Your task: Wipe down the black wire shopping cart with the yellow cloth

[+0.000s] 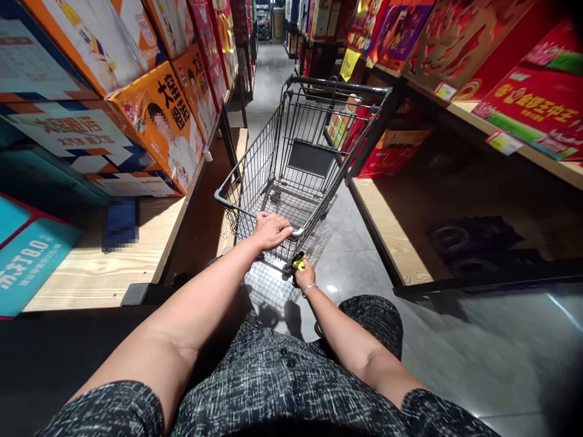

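Note:
A grey wire shopping cart (314, 115) stands in the aisle in front of me, with nothing in its basket. My left hand (272, 230) is closed over the cart's handle bar (228, 203). My right hand (304, 276) is lower, at the cart's near right corner, with its fingers closed round a small yellow and black part (299, 262) there. A thin bracelet sits on my right wrist.
Orange and white gift boxes (159, 115) fill the wooden shelves on the left. Red boxes (537, 103) with price tags line the shelves on the right, over a low wooden ledge (387, 224). The glossy grey aisle floor (268, 79) runs on beyond the cart.

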The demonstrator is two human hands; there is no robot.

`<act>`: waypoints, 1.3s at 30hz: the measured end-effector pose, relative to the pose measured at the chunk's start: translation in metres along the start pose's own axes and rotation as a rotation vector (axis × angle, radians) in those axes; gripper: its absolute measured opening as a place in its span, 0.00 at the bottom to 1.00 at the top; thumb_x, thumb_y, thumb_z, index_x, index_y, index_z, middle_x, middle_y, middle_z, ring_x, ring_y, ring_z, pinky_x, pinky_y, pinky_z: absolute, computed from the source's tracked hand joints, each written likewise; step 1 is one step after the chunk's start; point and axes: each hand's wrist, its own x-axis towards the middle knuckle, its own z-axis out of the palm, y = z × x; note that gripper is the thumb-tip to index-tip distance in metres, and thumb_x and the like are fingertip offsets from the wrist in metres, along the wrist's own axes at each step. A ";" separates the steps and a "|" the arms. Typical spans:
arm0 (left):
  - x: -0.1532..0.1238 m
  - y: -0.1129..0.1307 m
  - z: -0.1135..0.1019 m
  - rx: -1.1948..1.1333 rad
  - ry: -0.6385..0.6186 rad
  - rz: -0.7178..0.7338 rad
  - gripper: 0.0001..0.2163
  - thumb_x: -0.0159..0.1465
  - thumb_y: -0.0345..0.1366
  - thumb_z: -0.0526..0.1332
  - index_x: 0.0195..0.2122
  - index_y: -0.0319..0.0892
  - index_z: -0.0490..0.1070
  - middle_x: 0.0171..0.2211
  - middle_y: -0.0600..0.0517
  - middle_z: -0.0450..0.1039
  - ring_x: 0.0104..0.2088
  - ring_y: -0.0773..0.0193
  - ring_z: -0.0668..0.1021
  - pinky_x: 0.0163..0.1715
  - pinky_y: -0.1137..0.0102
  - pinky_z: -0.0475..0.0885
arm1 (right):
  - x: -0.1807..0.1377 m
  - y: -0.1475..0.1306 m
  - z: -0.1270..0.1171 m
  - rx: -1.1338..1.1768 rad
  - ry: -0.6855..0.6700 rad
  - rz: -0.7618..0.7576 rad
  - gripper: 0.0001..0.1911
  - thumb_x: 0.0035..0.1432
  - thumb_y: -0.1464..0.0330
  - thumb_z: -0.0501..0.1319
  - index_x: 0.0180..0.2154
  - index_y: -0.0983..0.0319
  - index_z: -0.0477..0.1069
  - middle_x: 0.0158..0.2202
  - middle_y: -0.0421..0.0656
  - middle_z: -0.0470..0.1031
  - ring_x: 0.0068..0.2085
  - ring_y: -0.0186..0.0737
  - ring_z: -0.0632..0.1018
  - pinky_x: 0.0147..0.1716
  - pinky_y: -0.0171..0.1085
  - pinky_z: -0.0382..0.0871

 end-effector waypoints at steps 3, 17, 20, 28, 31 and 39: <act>0.000 0.000 0.001 -0.014 0.015 0.006 0.15 0.71 0.42 0.52 0.32 0.43 0.72 0.37 0.52 0.79 0.47 0.57 0.73 0.56 0.52 0.52 | 0.001 -0.005 0.004 0.029 -0.048 0.089 0.09 0.37 0.67 0.60 0.28 0.57 0.65 0.25 0.36 0.68 0.28 0.38 0.70 0.31 0.38 0.69; -0.011 0.004 -0.001 -0.166 0.119 0.036 0.15 0.67 0.40 0.59 0.53 0.49 0.74 0.52 0.50 0.78 0.58 0.51 0.70 0.60 0.51 0.54 | -0.013 -0.123 -0.085 0.390 -0.138 -0.156 0.30 0.37 0.59 0.73 0.43 0.58 0.69 0.34 0.36 0.74 0.33 0.35 0.73 0.35 0.35 0.71; -0.021 0.027 0.011 -0.163 0.225 0.203 0.23 0.64 0.41 0.62 0.60 0.46 0.69 0.59 0.44 0.73 0.61 0.49 0.68 0.61 0.52 0.58 | -0.015 -0.128 -0.098 0.367 -0.082 -0.171 0.37 0.39 0.58 0.74 0.51 0.57 0.66 0.41 0.40 0.76 0.39 0.39 0.77 0.42 0.40 0.74; -0.023 0.064 0.031 -0.392 0.258 0.108 0.07 0.61 0.28 0.58 0.39 0.42 0.73 0.40 0.46 0.76 0.45 0.54 0.76 0.50 0.59 0.70 | -0.029 -0.136 -0.129 0.164 -0.137 -0.459 0.39 0.44 0.55 0.75 0.54 0.55 0.63 0.52 0.45 0.73 0.50 0.44 0.78 0.54 0.48 0.74; -0.019 0.070 0.029 -0.911 0.244 -0.087 0.04 0.60 0.27 0.57 0.31 0.43 0.70 0.30 0.53 0.73 0.33 0.62 0.74 0.39 0.67 0.71 | -0.029 -0.142 -0.133 0.157 -0.109 -0.609 0.41 0.43 0.54 0.77 0.56 0.55 0.65 0.59 0.49 0.69 0.59 0.49 0.74 0.63 0.51 0.69; -0.010 0.094 0.039 -1.870 -0.010 -0.477 0.07 0.61 0.37 0.64 0.29 0.41 0.69 0.24 0.52 0.73 0.25 0.65 0.76 0.31 0.70 0.73 | -0.031 -0.153 -0.116 0.206 -0.373 -0.809 0.35 0.45 0.54 0.77 0.54 0.55 0.72 0.58 0.48 0.75 0.60 0.51 0.75 0.65 0.52 0.67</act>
